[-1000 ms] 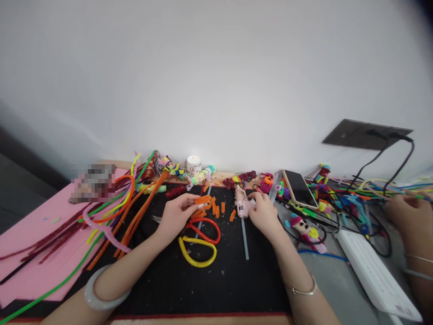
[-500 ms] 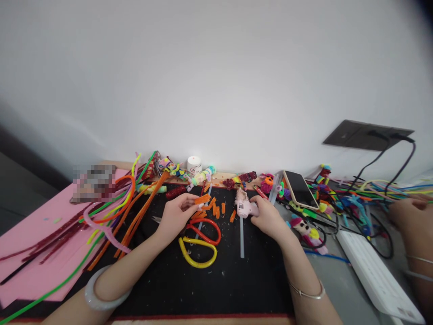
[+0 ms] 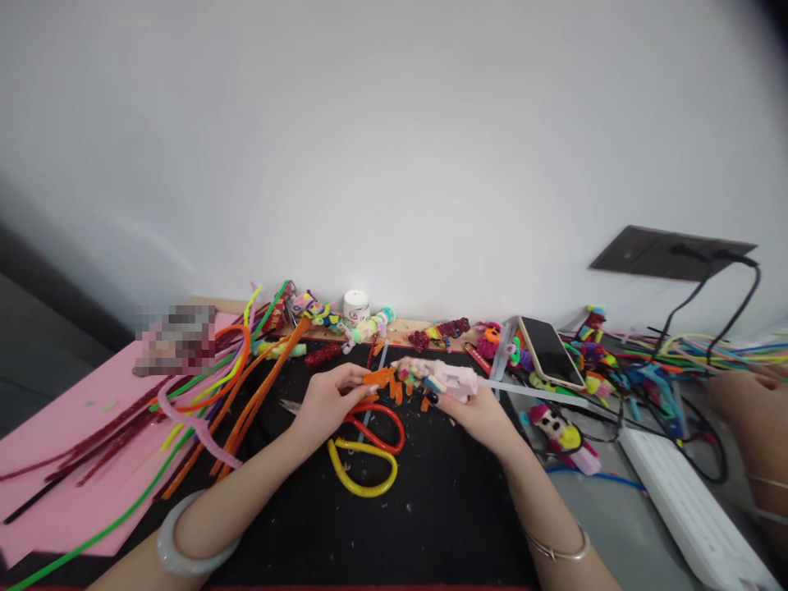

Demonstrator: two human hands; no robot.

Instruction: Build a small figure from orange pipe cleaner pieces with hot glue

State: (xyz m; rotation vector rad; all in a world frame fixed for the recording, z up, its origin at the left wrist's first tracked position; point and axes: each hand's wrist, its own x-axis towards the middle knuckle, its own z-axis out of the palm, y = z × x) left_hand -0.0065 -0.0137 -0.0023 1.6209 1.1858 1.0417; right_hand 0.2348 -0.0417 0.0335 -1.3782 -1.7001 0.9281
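Between the fingers of my left hand [image 3: 326,402] is a small orange pipe cleaner piece [image 3: 376,377]. My right hand [image 3: 480,419] grips a pale pink hot glue gun [image 3: 456,380], tilted on its side with its nozzle pointing left at the orange piece. I cannot tell whether nozzle and piece touch. A clear glue stick [image 3: 533,392] sticks out of the gun's back toward the right. More cut orange pieces [image 3: 396,392] lie on the black mat under the nozzle. Scissors with red and yellow handles [image 3: 368,468] rest just below my left hand.
Long pipe cleaners [image 3: 116,435] spread over a pink sheet [image 3: 74,484] at left. Finished pipe cleaner figures [image 3: 373,324], a white cup [image 3: 356,307] and a phone [image 3: 550,351] line the back. At right are a white power strip [image 3: 689,501], cables and another person's hand [image 3: 748,402].
My right hand has lifted the glue gun and turned it from upright to sideways, swinging its nozzle left to the orange piece. My left hand keeps its hold and has barely moved.
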